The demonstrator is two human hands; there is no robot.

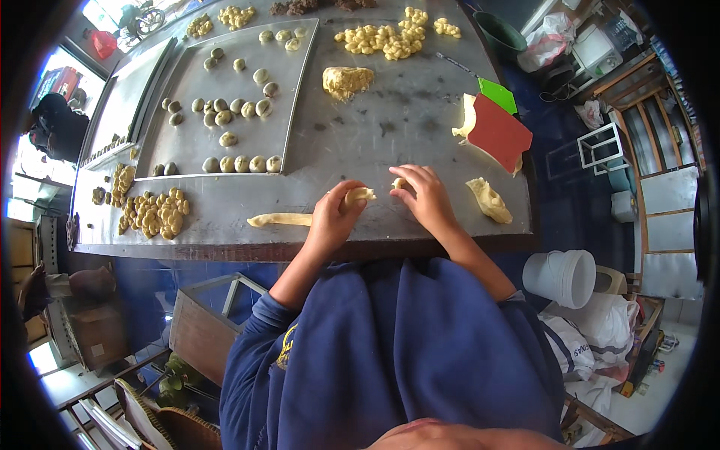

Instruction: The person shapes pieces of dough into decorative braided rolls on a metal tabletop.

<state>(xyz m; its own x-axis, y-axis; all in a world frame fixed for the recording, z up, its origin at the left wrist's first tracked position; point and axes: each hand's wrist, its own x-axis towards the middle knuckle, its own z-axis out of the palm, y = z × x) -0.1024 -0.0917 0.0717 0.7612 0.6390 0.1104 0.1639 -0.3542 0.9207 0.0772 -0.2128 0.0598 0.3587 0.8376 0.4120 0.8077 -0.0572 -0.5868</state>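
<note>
My left hand is closed around a rope of pale yellow dough. The rope's tail lies on the metal table to the left, and its torn end pokes out between thumb and fingers. A short gap away, my right hand pinches a small piece of dough between thumb and fingertips. Right of that hand lies a loose flattened strip of dough. Farther off, a red sheet partly covers more dough, with a green scraper beside it. A thick dough block sits mid-table.
A metal tray at the left holds several round filled balls. Small dough pieces are heaped at the near left and far side. Brown filling lies at the far edge. A white bucket stands right of the table.
</note>
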